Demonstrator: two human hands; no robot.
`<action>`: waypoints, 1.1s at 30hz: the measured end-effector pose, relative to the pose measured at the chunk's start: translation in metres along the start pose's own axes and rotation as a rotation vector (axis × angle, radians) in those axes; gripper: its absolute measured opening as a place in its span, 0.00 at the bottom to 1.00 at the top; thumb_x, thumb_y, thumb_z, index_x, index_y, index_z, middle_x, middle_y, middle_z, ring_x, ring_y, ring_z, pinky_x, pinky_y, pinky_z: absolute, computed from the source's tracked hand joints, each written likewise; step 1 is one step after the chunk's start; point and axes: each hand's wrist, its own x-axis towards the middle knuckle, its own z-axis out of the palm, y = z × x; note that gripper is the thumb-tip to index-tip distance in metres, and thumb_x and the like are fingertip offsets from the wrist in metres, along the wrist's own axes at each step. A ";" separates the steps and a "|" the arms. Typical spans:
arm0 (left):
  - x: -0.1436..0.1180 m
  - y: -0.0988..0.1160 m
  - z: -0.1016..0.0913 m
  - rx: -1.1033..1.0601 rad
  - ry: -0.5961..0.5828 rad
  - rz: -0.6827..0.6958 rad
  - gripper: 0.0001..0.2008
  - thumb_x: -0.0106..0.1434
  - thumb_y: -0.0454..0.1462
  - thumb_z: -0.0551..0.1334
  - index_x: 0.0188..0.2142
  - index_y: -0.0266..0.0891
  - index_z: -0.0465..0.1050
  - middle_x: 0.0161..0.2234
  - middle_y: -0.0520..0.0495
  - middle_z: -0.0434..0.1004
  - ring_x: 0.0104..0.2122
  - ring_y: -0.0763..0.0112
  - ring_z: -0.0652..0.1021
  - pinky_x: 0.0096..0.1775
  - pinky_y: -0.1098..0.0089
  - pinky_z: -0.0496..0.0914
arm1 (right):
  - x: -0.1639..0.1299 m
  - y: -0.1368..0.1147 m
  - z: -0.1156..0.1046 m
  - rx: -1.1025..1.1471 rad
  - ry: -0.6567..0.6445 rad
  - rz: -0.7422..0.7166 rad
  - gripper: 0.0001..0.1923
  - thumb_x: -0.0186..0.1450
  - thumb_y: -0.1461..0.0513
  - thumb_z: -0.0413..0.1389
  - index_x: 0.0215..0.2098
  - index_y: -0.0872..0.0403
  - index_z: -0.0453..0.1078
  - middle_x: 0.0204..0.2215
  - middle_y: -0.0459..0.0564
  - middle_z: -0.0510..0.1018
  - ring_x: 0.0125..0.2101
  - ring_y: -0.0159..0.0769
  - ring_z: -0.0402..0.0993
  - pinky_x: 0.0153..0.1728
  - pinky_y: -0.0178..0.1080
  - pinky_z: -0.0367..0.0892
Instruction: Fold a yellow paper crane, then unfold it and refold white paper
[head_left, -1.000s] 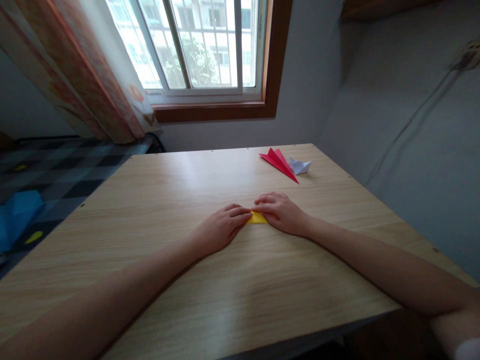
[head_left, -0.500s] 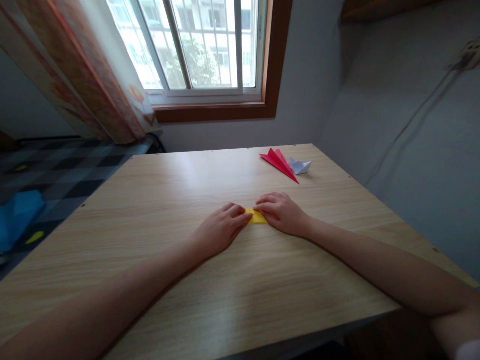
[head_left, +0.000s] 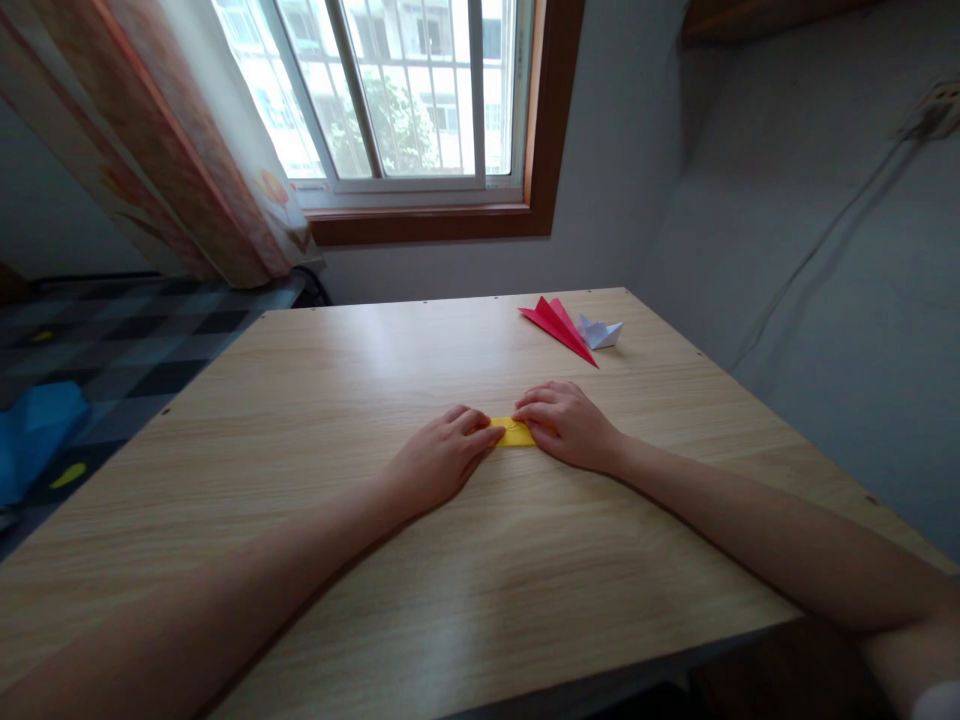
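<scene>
A small folded piece of yellow paper (head_left: 516, 434) lies flat on the wooden table (head_left: 360, 390), between my two hands. My left hand (head_left: 446, 455) is closed over its left end, thumb and fingers pressing on it. Over the right end lies my right hand (head_left: 566, 425), its fingers bent and held together on the paper. Only the middle of the yellow paper shows; both ends are hidden under my fingers.
Beyond my right hand, a red paper plane (head_left: 559, 328) lies beside a white paper boat (head_left: 601, 332). At the left, blue paper (head_left: 41, 435) rests on a checked cloth (head_left: 165, 340). A window (head_left: 405, 100) and curtain (head_left: 202, 150) stand behind the table.
My right hand has shifted slightly right along the yellow paper, baring a little more of its middle. My left hand stays in place.
</scene>
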 end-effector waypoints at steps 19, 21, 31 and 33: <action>0.000 0.002 -0.002 0.033 -0.004 -0.006 0.14 0.72 0.37 0.53 0.52 0.41 0.72 0.44 0.43 0.74 0.45 0.62 0.72 0.48 0.61 0.72 | 0.000 0.001 -0.002 -0.089 0.065 0.006 0.09 0.62 0.69 0.56 0.31 0.51 0.78 0.38 0.48 0.83 0.44 0.42 0.73 0.49 0.48 0.59; 0.000 0.001 -0.001 0.028 -0.005 -0.008 0.14 0.72 0.37 0.53 0.52 0.41 0.72 0.44 0.43 0.74 0.45 0.62 0.72 0.47 0.62 0.72 | 0.000 0.001 -0.003 -0.108 0.070 0.014 0.09 0.62 0.69 0.56 0.29 0.51 0.77 0.37 0.48 0.83 0.43 0.43 0.73 0.49 0.48 0.59; 0.000 0.000 0.000 0.034 -0.020 -0.017 0.14 0.73 0.38 0.52 0.52 0.40 0.72 0.44 0.43 0.74 0.45 0.62 0.72 0.48 0.61 0.72 | 0.001 -0.001 -0.005 -0.182 0.031 -0.008 0.09 0.63 0.68 0.56 0.29 0.53 0.76 0.36 0.49 0.83 0.43 0.42 0.72 0.49 0.46 0.57; 0.000 0.001 0.000 0.038 -0.017 -0.020 0.14 0.73 0.38 0.52 0.52 0.40 0.72 0.44 0.43 0.74 0.45 0.62 0.72 0.48 0.61 0.71 | 0.000 -0.002 -0.006 -0.212 0.035 0.025 0.09 0.63 0.67 0.56 0.28 0.54 0.75 0.35 0.49 0.82 0.42 0.41 0.72 0.48 0.46 0.57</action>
